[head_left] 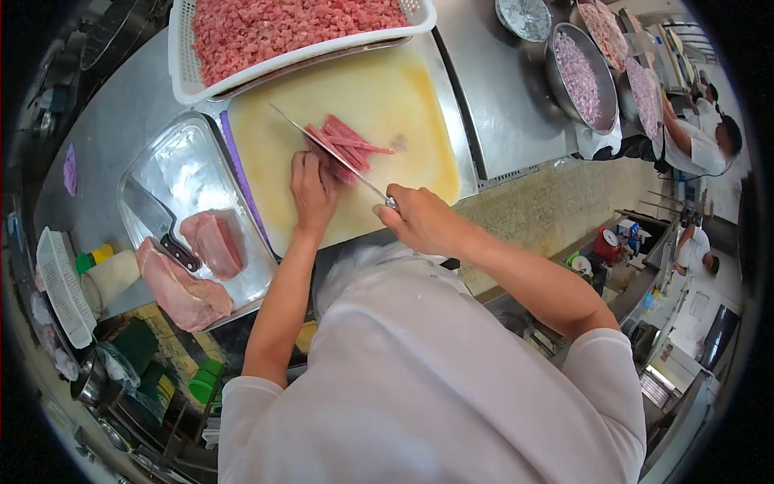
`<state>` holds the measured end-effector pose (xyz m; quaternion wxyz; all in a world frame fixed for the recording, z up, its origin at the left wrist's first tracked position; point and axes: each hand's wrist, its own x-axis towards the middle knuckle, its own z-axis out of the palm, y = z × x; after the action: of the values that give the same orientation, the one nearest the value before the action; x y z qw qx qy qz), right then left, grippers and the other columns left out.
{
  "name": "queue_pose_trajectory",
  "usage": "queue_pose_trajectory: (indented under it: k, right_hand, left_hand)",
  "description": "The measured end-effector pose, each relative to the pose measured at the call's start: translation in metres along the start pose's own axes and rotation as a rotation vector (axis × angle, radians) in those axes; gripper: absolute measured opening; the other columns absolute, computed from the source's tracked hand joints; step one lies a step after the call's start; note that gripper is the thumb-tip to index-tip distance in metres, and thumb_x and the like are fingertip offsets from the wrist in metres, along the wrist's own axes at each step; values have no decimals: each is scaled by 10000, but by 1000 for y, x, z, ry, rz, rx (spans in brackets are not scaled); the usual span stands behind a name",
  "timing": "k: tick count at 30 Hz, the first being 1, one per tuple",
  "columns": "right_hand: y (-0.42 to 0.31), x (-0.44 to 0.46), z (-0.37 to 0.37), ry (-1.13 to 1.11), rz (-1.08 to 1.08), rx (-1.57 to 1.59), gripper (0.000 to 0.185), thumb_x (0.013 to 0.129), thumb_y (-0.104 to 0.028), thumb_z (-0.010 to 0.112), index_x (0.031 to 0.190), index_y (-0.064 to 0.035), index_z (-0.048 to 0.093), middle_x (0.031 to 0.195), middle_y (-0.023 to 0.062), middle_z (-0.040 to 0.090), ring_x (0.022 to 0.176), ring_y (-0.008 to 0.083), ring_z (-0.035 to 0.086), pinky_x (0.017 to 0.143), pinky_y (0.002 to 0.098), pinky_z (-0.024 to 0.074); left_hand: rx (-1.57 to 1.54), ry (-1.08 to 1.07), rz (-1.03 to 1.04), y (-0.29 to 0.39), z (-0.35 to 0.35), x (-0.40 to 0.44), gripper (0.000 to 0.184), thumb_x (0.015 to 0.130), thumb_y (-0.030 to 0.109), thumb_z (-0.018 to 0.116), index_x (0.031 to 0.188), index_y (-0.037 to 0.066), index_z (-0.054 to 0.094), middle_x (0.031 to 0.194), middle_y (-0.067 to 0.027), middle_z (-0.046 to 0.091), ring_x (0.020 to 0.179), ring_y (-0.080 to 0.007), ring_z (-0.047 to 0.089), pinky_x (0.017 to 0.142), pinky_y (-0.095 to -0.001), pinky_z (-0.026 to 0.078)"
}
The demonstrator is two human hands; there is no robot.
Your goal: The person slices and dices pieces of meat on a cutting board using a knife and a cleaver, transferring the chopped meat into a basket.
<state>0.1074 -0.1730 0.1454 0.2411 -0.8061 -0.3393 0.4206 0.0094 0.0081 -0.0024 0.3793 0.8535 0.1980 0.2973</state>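
On the yellowed cutting board, strips of raw meat lie in a small heap. My right hand is wrapped round the handle of a long knife, whose blade slants across the meat toward the upper left. Just left of the blade, my left hand rests with curled fingers on meat that it mostly hides. To the left, a metal tray holds two large pieces of raw meat and a cleaver with a dark handle.
Behind the board stands a white perforated basket heaped with diced meat. At the right, metal bowls hold chopped pale purple pieces. Several other people in white shirts are along the right side. A white crate sits far left.
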Motion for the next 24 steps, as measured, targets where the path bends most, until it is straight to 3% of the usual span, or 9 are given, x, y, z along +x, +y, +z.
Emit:
queue_pose_trajectory:
  k: [4, 7, 13, 17, 19, 24]
  right_hand:
    - [3, 22, 11, -7, -11, -32, 372, 1039, -306, 603, 1000, 63, 587, 800, 317, 676, 834, 528, 672, 782, 590, 530]
    - [19, 65, 40, 111, -123, -51, 370, 1044, -316, 594, 1008, 52, 590, 803, 312, 676, 843, 524, 670, 792, 597, 525]
    - [19, 56, 28, 325, -238, -84, 331, 1031, -302, 615, 1018, 27, 588, 750, 298, 672, 749, 527, 664, 697, 599, 526]
    - [-10, -16, 6, 125, -59, -53, 328, 1033, -281, 617, 998, 40, 559, 695, 291, 651, 694, 537, 644, 653, 601, 507]
    - [-13, -32, 5, 58, 17, -21, 324, 1034, -266, 619, 985, 46, 545, 685, 294, 643, 691, 540, 639, 655, 605, 499]
    - [-3, -11, 12, 52, -21, 2, 348, 1056, -264, 602, 973, 68, 539, 676, 303, 607, 694, 542, 609, 644, 570, 474]
  left_hand:
    - [-4, 13, 24, -2, 0, 5, 68, 922, -57, 549, 983, -29, 562, 932, -213, 544, 841, -441, 561, 743, -509, 466]
    - [-29, -14, 1, -4, -5, -3, 48, 934, -53, 557, 977, -32, 563, 917, -206, 545, 812, -431, 562, 733, -493, 470]
    - [-69, 43, 81, -6, -2, -1, 51, 946, -41, 560, 994, -31, 574, 931, -209, 554, 821, -429, 568, 738, -490, 474]
    - [4, -4, 36, -10, -4, -5, 185, 868, -98, 564, 1030, -16, 600, 984, -199, 593, 925, -431, 594, 785, -506, 495]
    - [-2, 5, 62, -8, -3, -3, 137, 887, -84, 544, 1010, -31, 573, 945, -212, 557, 865, -444, 563, 756, -515, 468]
    - [-34, -16, 47, -6, -5, -1, 128, 880, -83, 527, 997, -35, 552, 918, -219, 536, 834, -453, 543, 738, -524, 450]
